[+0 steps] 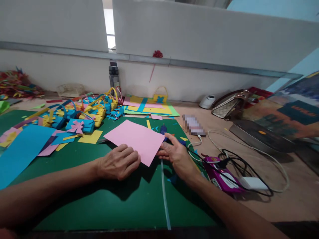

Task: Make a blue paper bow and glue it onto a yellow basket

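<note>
A sheet of pink paper (137,139) is held up at a slant over the green mat (99,202). My left hand (121,162) grips its lower left edge, fingers curled with the thumb side hidden. At the right edge of the sheet, my right hand (175,152) has its fingers stretched out and apart, their tips at or just touching the paper. Partly hidden beyond that hand is a blue glue gun (163,128). A long translucent glue stick (164,196) runs from there toward the mat's front edge.
Several small paper baskets (79,125) and a blue sheet (22,149) lie left. Stacked coloured paper (149,107) is at the back. To the right are a phone (194,125), cables, a purple power strip (221,176) and a dark case (261,136).
</note>
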Motion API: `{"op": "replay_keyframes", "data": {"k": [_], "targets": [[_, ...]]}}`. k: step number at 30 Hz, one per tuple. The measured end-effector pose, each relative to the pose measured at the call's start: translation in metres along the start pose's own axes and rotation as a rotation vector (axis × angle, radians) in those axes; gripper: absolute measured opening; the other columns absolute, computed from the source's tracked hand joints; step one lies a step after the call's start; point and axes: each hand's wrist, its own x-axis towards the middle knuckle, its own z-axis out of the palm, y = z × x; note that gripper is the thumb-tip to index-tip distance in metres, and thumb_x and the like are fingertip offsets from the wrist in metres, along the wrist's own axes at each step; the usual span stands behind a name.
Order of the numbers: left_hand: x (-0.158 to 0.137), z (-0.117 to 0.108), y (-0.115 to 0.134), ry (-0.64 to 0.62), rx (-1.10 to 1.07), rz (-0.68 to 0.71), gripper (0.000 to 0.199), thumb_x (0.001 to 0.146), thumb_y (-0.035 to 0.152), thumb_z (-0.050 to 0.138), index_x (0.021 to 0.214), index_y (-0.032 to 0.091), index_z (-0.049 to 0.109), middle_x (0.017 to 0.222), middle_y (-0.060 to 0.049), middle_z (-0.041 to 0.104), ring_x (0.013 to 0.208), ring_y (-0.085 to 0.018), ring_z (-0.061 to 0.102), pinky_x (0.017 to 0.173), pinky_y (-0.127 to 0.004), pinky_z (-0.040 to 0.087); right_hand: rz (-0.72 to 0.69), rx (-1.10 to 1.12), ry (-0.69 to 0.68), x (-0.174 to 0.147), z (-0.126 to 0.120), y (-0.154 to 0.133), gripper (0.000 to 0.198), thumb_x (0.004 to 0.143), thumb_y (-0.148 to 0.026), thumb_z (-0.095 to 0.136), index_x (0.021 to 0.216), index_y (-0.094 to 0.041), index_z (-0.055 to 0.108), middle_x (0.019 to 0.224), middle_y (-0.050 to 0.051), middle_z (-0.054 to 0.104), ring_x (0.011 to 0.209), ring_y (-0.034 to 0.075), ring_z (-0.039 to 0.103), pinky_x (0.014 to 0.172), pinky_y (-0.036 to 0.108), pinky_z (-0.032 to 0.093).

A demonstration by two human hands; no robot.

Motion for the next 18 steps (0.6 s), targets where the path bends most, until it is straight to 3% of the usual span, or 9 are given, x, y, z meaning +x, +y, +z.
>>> {"op": "replay_keyframes", "data": {"k": [4, 9, 11, 14, 18], "targets": [[0.002, -0.001, 0.005, -0.038, -0.019, 0.015, 0.014, 0.088, 0.010, 0.041, 0.092, 0.009, 0.055, 0.080, -0.009, 0.062, 0.063, -0.016, 0.053, 0.057, -0.031, 0.039, 0.001, -0.079, -0.071, -0.005, 0.006, 0.006, 0.068, 0.071, -0.029, 0.068, 0.129, -0.017, 0.037, 0.061, -0.006, 0.061, 0.055, 0.014, 0.059, 0.060, 0.029, 0.047], [-0.001, 0.000, 0.003, 0.007, -0.054, 0.007, 0.015, 0.090, 0.010, 0.039, 0.093, 0.010, 0.054, 0.081, -0.008, 0.064, 0.068, -0.017, 0.054, 0.060, -0.031, 0.040, -0.109, -0.147, 0.004, -0.007, 0.003, -0.002, 0.055, 0.074, -0.020, 0.060, 0.126, -0.018, 0.042, 0.060, -0.006, 0.057, 0.056, 0.012, 0.055, 0.056, 0.026, 0.043], [-0.003, 0.003, 0.001, 0.019, -0.039, -0.036, 0.013, 0.091, 0.018, 0.045, 0.098, 0.011, 0.053, 0.085, -0.009, 0.064, 0.073, -0.018, 0.056, 0.062, -0.031, 0.040, -0.121, -0.130, 0.034, -0.006, 0.001, -0.005, 0.056, 0.074, -0.022, 0.061, 0.126, -0.018, 0.042, 0.063, -0.005, 0.058, 0.058, 0.013, 0.055, 0.057, 0.026, 0.043], [-0.004, 0.007, -0.001, -0.016, -0.013, -0.096, 0.032, 0.089, 0.034, 0.053, 0.108, 0.009, 0.050, 0.091, -0.011, 0.064, 0.076, -0.020, 0.056, 0.062, -0.033, 0.040, -0.114, -0.092, 0.033, -0.006, -0.001, -0.006, 0.057, 0.073, -0.024, 0.062, 0.126, -0.019, 0.043, 0.069, -0.003, 0.061, 0.060, 0.012, 0.055, 0.059, 0.027, 0.044], [-0.004, 0.008, -0.005, -0.044, -0.001, -0.058, 0.014, 0.090, 0.013, 0.044, 0.100, 0.010, 0.053, 0.079, -0.008, 0.064, 0.066, -0.017, 0.054, 0.060, -0.032, 0.039, -0.111, -0.083, -0.021, -0.008, 0.000, -0.004, 0.056, 0.073, -0.025, 0.062, 0.126, -0.019, 0.043, 0.070, -0.003, 0.060, 0.061, 0.012, 0.055, 0.059, 0.026, 0.044]]}}
